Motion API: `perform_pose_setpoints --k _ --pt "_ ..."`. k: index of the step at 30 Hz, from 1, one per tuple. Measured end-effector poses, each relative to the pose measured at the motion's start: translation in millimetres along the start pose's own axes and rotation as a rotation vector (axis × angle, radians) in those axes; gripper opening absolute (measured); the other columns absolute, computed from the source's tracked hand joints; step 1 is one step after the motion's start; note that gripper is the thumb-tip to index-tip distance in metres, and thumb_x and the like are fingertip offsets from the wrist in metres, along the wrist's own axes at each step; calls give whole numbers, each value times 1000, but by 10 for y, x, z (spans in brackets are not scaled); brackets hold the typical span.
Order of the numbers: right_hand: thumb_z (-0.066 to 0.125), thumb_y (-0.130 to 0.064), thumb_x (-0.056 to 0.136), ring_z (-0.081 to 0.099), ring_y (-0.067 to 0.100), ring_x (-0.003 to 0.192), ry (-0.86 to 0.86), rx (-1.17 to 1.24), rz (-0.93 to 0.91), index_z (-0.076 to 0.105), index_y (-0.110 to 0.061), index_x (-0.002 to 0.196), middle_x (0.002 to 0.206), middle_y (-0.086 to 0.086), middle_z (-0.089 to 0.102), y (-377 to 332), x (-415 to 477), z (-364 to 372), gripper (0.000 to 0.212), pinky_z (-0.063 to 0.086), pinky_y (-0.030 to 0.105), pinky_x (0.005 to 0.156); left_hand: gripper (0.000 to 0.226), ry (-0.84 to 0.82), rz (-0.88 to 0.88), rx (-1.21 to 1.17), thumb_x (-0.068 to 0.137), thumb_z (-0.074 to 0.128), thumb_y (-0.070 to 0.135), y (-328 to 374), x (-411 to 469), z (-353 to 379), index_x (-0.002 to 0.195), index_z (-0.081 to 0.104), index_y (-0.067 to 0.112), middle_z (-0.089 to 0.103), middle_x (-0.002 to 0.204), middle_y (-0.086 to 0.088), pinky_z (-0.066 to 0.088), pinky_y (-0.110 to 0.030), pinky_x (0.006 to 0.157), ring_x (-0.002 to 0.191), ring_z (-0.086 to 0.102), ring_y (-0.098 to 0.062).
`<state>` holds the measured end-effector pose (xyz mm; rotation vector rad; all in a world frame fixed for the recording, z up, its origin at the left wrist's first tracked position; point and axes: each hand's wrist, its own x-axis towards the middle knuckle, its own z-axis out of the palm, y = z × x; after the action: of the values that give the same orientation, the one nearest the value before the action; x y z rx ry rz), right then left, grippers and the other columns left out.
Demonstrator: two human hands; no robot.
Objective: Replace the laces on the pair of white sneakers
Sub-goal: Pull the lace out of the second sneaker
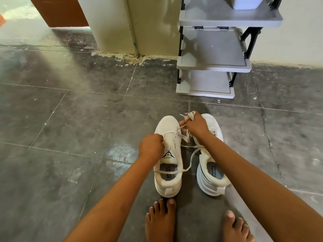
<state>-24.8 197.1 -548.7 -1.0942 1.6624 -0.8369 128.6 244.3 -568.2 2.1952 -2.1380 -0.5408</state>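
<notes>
Low in the middle of the frame, on the dark tiled floor (pixel 87 119), the left hand (pixel 151 146) grips the left white sneaker (pixel 168 126) beside its tongue, fingertips tucked out of sight. The right hand (pixel 194 126) clutches a bunched flat white lace (pixel 191 158) and hides much of the right white sneaker (pixel 212 179). The grey plastic shoe rack (pixel 213 67), upper right, is cut off on top; bare feet (pixel 160 222) are cropped below.

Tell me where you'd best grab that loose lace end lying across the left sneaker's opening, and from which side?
Probably pinch the lace near its loose end, where it bridges the left sneaker's open collar, coming straight down from above. It spans the hollow there, so fingers can close around it. The left hand is nearest, though it now grips that sneaker's upper.
</notes>
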Motion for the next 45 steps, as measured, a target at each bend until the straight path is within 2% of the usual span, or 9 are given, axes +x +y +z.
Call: perform_pose_setpoints --k 6,13,21,24,26,34,38,42,45 --pt "45 -17 98 58 14 60 -101 161 30 57 -1 95 72 6 62 -189 -178 -41 19 52 18 50 26 28 -29 -112 88 55 27 -36 -39 -92 111 65 22 67 103 -1 47 -29 69 92 62 -23" --pt "48 -12 96 55 16 60 -45 323 20 57 0 92 70 8 58 -366 -486 -491 16 52 25 58 25 129 51 -308 88 60 33 243 -127 -411 112 65 26 67 105 9 45 -26 74 96 61 -13" --pt "48 -8 96 53 16 58 163 380 -62 55 -5 75 68 8 56 -418 -1071 -1637 22 49 22 54 24 88 306 -385 86 64 21 1290 -319 -603 108 69 15 71 105 -5 50 -29 85 94 65 -20" --pt "47 -7 96 53 16 58 269 386 -47 55 -2 86 69 9 56 -315 -1179 -2095 13 49 22 52 22 96 392 -371 85 65 21 1643 -367 -590 105 71 15 72 101 -4 45 -23 80 92 65 -18" --pt "47 -7 96 52 16 57 338 392 -35 54 -3 78 67 9 56 -209 -1192 -2347 19 48 23 51 21 96 425 -357 84 65 21 1840 -376 -554 103 71 15 72 99 -2 42 -21 74 89 65 -16" --pt "53 -7 92 53 15 60 445 264 48 53 -12 71 68 6 58 489 -849 -2706 22 44 27 58 10 12 480 -289 84 62 15 2165 -234 -188 90 70 13 68 90 0 36 -20 61 80 59 -11" --pt "57 -6 89 52 16 60 472 157 117 52 -11 67 71 10 58 948 -552 -2726 23 43 28 62 8 -44 476 -278 83 61 11 2073 -69 45 85 69 9 71 89 -3 48 -28 75 81 64 -17" --pt "58 -9 86 54 25 73 491 34 211 60 -3 81 78 14 58 1390 -324 -2656 8 46 33 70 13 -82 458 -244 86 63 15 1918 91 214 97 70 12 69 94 1 45 -26 76 78 59 -11" --pt "59 -12 86 63 32 91 458 -72 253 68 -7 97 89 14 65 1597 -270 -2543 16 52 39 83 13 -90 431 -235 88 62 16 1845 155 268 98 70 14 68 95 2 45 -26 75 78 58 -9"
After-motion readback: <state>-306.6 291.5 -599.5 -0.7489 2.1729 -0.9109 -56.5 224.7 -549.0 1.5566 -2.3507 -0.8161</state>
